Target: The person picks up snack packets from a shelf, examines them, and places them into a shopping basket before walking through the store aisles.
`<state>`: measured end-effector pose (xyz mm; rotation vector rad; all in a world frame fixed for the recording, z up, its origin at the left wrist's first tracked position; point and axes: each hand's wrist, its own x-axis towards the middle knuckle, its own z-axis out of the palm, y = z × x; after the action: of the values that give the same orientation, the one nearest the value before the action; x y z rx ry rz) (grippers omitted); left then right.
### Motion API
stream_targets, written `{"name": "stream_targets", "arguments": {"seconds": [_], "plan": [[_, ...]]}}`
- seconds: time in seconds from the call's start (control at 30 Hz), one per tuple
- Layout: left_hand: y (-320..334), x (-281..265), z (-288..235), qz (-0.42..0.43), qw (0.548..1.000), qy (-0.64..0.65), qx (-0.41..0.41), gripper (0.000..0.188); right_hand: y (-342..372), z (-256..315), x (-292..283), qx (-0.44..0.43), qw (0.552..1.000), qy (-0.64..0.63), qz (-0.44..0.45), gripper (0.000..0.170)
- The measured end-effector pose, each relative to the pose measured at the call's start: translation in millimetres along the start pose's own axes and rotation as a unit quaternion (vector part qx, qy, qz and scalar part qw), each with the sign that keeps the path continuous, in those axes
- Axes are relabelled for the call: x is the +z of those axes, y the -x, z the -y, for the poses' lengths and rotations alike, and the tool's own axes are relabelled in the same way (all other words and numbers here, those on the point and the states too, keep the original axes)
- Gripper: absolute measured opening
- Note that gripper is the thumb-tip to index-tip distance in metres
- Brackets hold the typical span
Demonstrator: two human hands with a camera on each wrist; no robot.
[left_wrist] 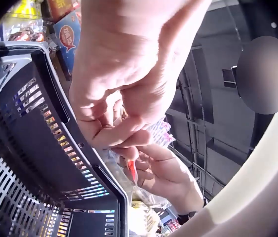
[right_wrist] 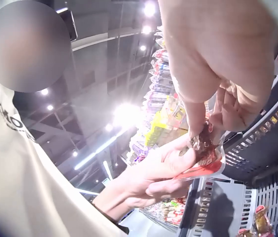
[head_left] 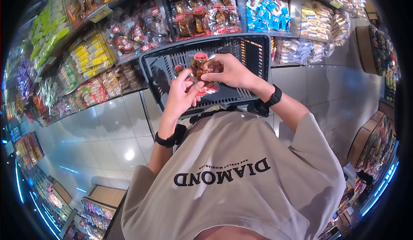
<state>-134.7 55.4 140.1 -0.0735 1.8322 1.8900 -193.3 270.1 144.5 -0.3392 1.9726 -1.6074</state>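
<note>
A small clear snack packet [head_left: 200, 69] with dark brown contents and a red label is between both hands, above the basket. My right hand [head_left: 231, 70] pinches it from the right, thumb and fingers bent around its edge. From the left, my left hand [head_left: 184, 93] holds it; in the right wrist view the left thumb lies over the packet [right_wrist: 205, 155] with fingers underneath. Fingers cover much of the packet in the left wrist view, leaving a red bit [left_wrist: 132, 170] showing. Similar packets [right_wrist: 261, 222] lie inside the grey shopping basket [head_left: 254, 94].
Shelves of bagged snacks curve around the basket's far side. Brown snack packets with red labels [head_left: 204, 14] fill the bin straight ahead, blue packets [head_left: 267, 14] to its right, yellow packets [head_left: 89, 54] to the left. Tiled floor [head_left: 107, 130] shows on both sides.
</note>
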Motion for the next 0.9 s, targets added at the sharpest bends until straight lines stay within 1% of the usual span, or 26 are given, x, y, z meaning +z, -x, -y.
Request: {"name": "stream_targets", "arguments": {"seconds": [0.03, 0.07, 0.1, 0.17, 0.2, 0.23, 0.27, 0.33, 0.37, 0.4, 0.43, 0.5, 0.53, 0.6, 0.63, 0.67, 0.73, 0.77, 0.8, 0.87, 0.9], "plan": [[-1, -1, 2, -0.009, 0.999, -0.017, 0.031, 0.04, -1, 4, 0, 0.017, 1.0, 0.012, -0.011, 0.035], [-2, -1, 4, -0.009, 0.999, -0.015, 0.034, 0.04, -2, 8, -2, 0.035, 0.999, 0.025, -0.022, 0.034], [-2, -2, 5, -0.016, 0.999, -0.015, 0.045, 0.038, -3, 14, -4, 0.035, 0.999, 0.027, -0.021, 0.034], [-4, -2, -3, -0.026, 0.998, -0.012, 0.058, 0.036, -8, 26, -13, -0.007, 0.998, 0.052, -0.02, 0.032], [-5, -2, -8, -0.034, 0.997, 0.02, 0.067, 0.033, -17, 24, -20, -0.031, 0.999, 0.023, -0.006, 0.032], [-5, -2, -13, -0.041, 0.995, 0.052, 0.076, 0.03, -25, 34, -32, -0.016, 0.999, 0.033, -0.028, 0.034], [-5, -4, -12, -0.044, 0.994, 0.054, 0.079, 0.03, -34, 48, -47, -0.002, 0.998, 0.043, -0.049, 0.036], [-5, -12, -7, -0.068, 0.995, 0.019, 0.077, 0.026, -67, 58, -87, 0.043, 0.989, 0.044, -0.135, 0.036], [-3, -16, -1, -0.069, 0.994, 0.02, 0.079, 0.018, -90, 47, -116, 0.072, 0.985, 0.074, -0.136, 0.033], [-1, -19, 4, -0.071, 0.994, 0.022, 0.082, 0.018, -111, 31, -140, 0.101, 0.98, 0.105, -0.136, 0.031], [1, -23, 9, -0.066, 0.995, 0.011, 0.073, 0.016, -126, 17, -154, 0.099, 0.98, 0.108, -0.135, 0.031], [6, -25, 16, -0.07, 0.996, -0.002, 0.05, 0.013, -149, -13, -170, 0.217, 0.961, 0.1, -0.142, 0.027], [7, -27, 20, -0.072, 0.996, -0.002, 0.053, 0.013, -160, -28, -176, 0.214, 0.961, 0.102, -0.142, 0.027], [10, -30, 30, -0.069, 0.995, 0.039, 0.053, 0.013, -174, -55, -181, 0.333, 0.938, 0.077, -0.057, 0.022], [11, -30, 32, -0.087, 0.995, -0.002, 0.052, 0.014, -177, -62, -179, 0.337, 0.939, 0.042, -0.047, 0.018], [12, -31, 35, -0.092, 0.994, 0.0, 0.054, 0.014, -182, -71, -180, 0.335, 0.94, 0.046, -0.044, 0.018], [16, -34, 42, -0.098, 0.994, 0.027, 0.044, 0.014, -193, -98, -184, 0.35, 0.937, 0.007, 0.006, 0.022], [16, -35, 44, -0.102, 0.993, 0.028, 0.043, 0.014, -206, -134, -199, 0.275, 0.955, 0.082, 0.072, 0.023], [16, -36, 47, -0.108, 0.993, 0.033, 0.032, 0.014, -204, -125, -190, 0.276, 0.955, 0.083, 0.074, 0.023], [12, -38, 56, -0.114, 0.993, 0.038, 0.022, 0.015, -190, -81, -164, 0.352, 0.934, 0.048, -0.019, 0.024], [8, -40, 65, -0.125, 0.991, 0.039, 0.017, 0.015, -186, -70, -159, 0.352, 0.935, 0.048, -0.019, 0.024]]}}
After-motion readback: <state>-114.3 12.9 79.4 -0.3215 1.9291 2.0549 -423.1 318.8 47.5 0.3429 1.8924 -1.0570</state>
